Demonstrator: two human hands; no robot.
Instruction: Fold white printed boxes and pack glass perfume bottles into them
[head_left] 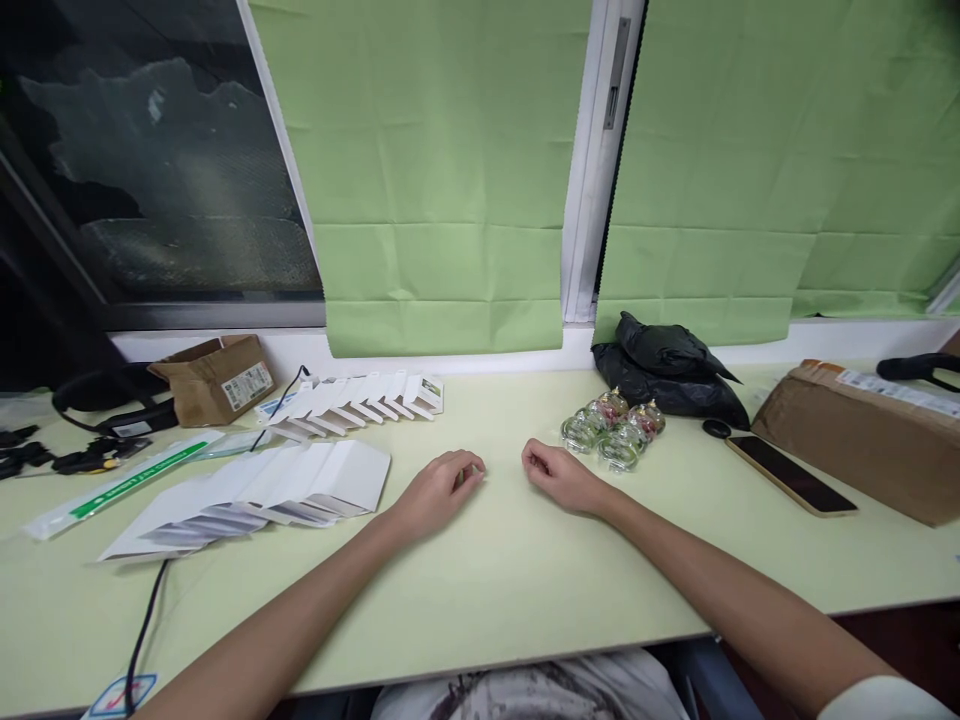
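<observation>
Left hand (439,492) resting on pale green table (480,590), fingers curling loosely, holding nothing visible. Right hand (559,475) lying near it, likewise loosely curled, empty. Cluster of small clear glass jars (611,430) sitting just beside right hand, rounded, glinting, pink and green inside. Fanned white cards (262,495) spreading out beside left hand. Black plastic bag (667,370) slumping behind jars; phone (791,475) and brown parcel (855,435) lying further right. Creased green blinds (442,180) covering window.
</observation>
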